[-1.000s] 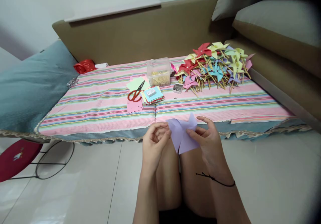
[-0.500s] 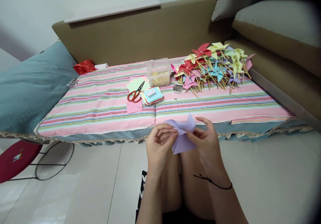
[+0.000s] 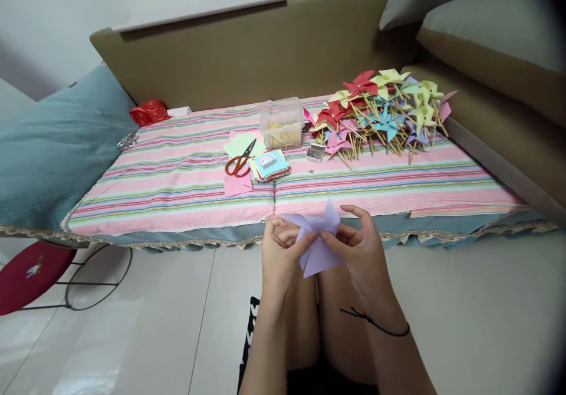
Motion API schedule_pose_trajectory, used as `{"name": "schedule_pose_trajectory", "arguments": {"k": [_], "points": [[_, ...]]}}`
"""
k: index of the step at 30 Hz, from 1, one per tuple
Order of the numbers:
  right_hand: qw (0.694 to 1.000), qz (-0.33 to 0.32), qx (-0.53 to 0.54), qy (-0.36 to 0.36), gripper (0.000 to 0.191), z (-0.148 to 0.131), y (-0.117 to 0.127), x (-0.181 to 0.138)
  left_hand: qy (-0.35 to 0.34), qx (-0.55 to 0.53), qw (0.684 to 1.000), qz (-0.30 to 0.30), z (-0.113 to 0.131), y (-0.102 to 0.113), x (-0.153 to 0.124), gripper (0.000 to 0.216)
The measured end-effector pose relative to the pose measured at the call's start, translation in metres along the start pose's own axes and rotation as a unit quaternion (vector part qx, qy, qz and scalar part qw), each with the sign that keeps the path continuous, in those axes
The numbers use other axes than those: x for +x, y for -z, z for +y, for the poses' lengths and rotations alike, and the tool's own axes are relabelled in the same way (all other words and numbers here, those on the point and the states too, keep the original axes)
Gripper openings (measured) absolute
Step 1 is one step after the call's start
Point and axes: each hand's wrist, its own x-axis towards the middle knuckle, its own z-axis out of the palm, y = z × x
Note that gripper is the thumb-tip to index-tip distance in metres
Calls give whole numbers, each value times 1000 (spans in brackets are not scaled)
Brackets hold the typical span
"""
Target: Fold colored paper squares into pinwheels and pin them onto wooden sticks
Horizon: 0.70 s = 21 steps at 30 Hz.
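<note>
A purple paper pinwheel [image 3: 319,258], cut and partly folded, is held above my knees between both hands. My left hand [image 3: 283,250] grips its left side, the thumb pressing near the centre where folded tips meet. From the other side my right hand [image 3: 356,247] pinches it, thumb also close to the centre and forefinger raised at the back. One curled blade stands up at the top, and a flatter flap lies toward me. My fingers hide part of the centre.
On the striped cover [image 3: 186,191] lie red-handled scissors [image 3: 239,164], a stack of coloured paper [image 3: 273,168], a pink cut sheet [image 3: 239,184], a clear box of sticks [image 3: 283,125] and a small pin box [image 3: 315,152]. Finished pinwheels [image 3: 384,121] are heaped right. A red stool [image 3: 35,277] stands left.
My left thumb has pushed in to the paper's centre, and another blade tip is now folded toward the middle. Both thumbs have come close together; the view has shifted slightly.
</note>
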Motion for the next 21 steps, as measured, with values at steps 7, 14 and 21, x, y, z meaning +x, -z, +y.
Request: {"name": "schedule_pose_trajectory", "arguments": {"k": [7,14,21], "points": [[1000,16,4,3,68,5,-1,1,15,-24,999,33,-2,-4,0,61],[1000,13,6,4,67,7,-1,2,-23,8,1000,6,-3,-2,1,52],[1000,-4,-5,-8,66,6,-3,0,-63,20,997,38,-7,-3,1,52]]}}
